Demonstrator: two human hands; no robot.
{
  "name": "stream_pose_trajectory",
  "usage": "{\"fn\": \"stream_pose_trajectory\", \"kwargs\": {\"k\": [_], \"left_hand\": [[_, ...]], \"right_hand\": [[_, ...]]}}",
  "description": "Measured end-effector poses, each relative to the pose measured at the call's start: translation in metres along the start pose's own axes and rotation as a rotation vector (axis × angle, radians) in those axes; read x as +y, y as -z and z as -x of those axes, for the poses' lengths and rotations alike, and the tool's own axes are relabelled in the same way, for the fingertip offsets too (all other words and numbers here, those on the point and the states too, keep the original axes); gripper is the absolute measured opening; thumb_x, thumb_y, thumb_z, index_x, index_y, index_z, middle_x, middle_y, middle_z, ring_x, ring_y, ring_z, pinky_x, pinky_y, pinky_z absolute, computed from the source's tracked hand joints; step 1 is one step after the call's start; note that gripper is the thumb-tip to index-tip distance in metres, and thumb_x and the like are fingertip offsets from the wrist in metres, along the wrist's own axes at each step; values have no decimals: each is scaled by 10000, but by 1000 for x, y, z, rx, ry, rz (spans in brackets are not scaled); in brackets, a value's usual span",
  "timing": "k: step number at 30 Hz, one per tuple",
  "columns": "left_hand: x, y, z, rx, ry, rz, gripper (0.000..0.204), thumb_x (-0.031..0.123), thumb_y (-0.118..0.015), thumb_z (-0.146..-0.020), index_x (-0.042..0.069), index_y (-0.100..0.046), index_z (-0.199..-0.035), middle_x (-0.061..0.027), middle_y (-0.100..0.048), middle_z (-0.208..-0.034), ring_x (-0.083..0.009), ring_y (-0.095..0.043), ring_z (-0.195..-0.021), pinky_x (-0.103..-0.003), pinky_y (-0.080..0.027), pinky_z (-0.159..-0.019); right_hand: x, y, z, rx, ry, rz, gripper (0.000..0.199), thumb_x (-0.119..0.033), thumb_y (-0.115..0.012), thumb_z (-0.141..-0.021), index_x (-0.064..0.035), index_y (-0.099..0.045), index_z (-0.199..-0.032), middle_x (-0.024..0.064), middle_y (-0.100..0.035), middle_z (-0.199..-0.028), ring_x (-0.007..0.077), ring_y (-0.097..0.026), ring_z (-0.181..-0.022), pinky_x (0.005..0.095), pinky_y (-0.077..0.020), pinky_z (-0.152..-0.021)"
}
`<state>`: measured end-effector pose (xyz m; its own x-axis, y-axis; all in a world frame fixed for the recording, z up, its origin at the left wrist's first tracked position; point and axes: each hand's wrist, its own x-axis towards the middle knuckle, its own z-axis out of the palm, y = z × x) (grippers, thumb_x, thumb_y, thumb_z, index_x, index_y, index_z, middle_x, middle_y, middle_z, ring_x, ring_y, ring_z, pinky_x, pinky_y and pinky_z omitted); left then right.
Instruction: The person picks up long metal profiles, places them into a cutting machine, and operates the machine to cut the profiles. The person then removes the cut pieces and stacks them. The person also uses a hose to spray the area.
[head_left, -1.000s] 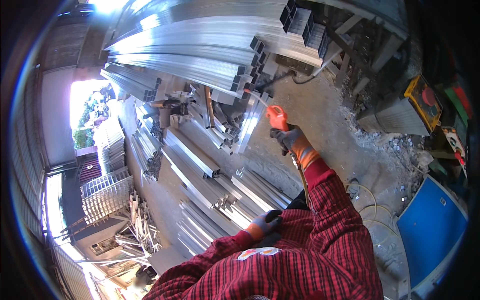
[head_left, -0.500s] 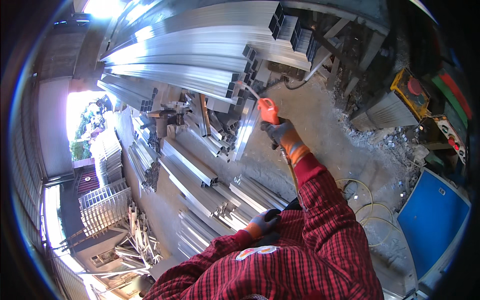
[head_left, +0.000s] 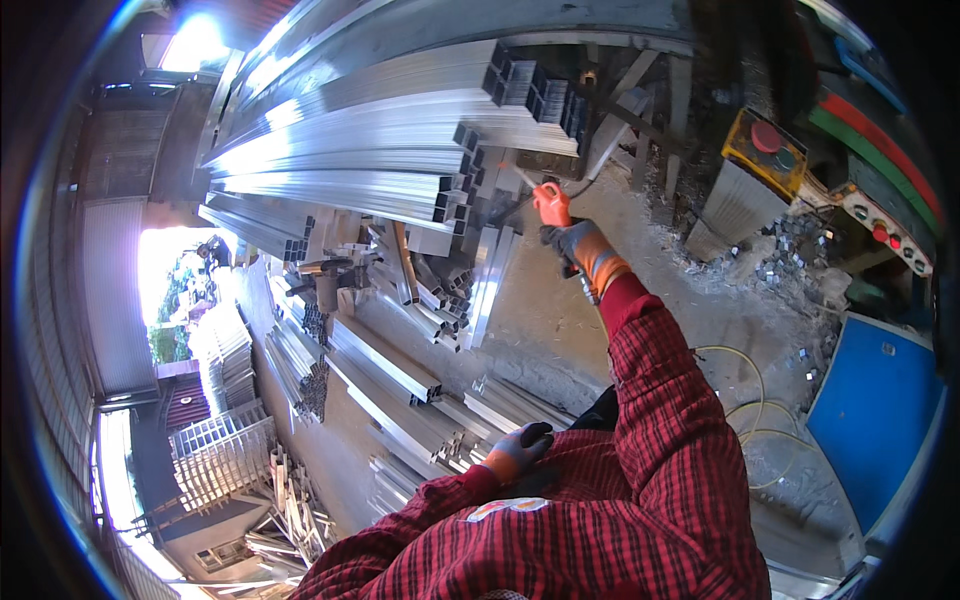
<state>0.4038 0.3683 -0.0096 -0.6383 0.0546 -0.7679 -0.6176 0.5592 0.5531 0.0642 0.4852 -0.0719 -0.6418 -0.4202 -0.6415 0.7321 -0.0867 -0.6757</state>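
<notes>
Your right hand [head_left: 578,245], in a grey glove with an orange cuff, is stretched out ahead of you and clenched around the grip of an orange hand tool [head_left: 550,203]. The tool's thin nozzle points toward the open ends of the stacked aluminium profiles [head_left: 400,150] just beyond your right hand. A dark hose [head_left: 600,175] runs off from the tool toward the far side.

Your left hand [head_left: 520,447], gloved the same way, sits close to your body, fingers curled against your red checked shirt [head_left: 640,480]; you hold nothing that can be made out there.

Just left of your right hand, shorter cut profiles [head_left: 450,290] lie loose on the concrete floor [head_left: 560,330], and more long bundles [head_left: 400,390] lie between your two hands and to the left of the left one.

To the right of your right hand stands a yellow box [head_left: 765,150] with a round red button and a smaller green one on top. Farther right is a panel [head_left: 890,225] with a row of small red buttons, and above it a green and red band. Small metal offcuts [head_left: 790,250] lie scattered beneath the yellow box. Well right of your left hand a flat blue panel [head_left: 880,400] stands by a coiled yellow cable [head_left: 750,400] on the floor.
</notes>
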Motion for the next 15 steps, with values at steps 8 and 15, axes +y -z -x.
{"fn": "stream_pose_trajectory", "kwargs": {"k": [8,15], "left_hand": [[20,-38,-16,-170,17,-7,437,300,-582,-932,42,-540,-1282,-145,-632,-1201,-231,-590,-1111,-332,-453,-950],[23,-86,-42,-264,-77,-35,350,168,-581,-939,4,-555,-1246,-112,-647,-1115,-178,-608,-1007,-300,-485,-876]], "right_hand": [[88,47,17,-209,225,-343,221,-256,-703,-818,-67,-670,-927,30,-615,-721,164,-576,-552,316,-457,-472],[246,163,212,475,394,139,358,-319,-610,-914,-38,-623,-1135,75,-686,-976,196,-634,-876,322,-491,-783]]}}
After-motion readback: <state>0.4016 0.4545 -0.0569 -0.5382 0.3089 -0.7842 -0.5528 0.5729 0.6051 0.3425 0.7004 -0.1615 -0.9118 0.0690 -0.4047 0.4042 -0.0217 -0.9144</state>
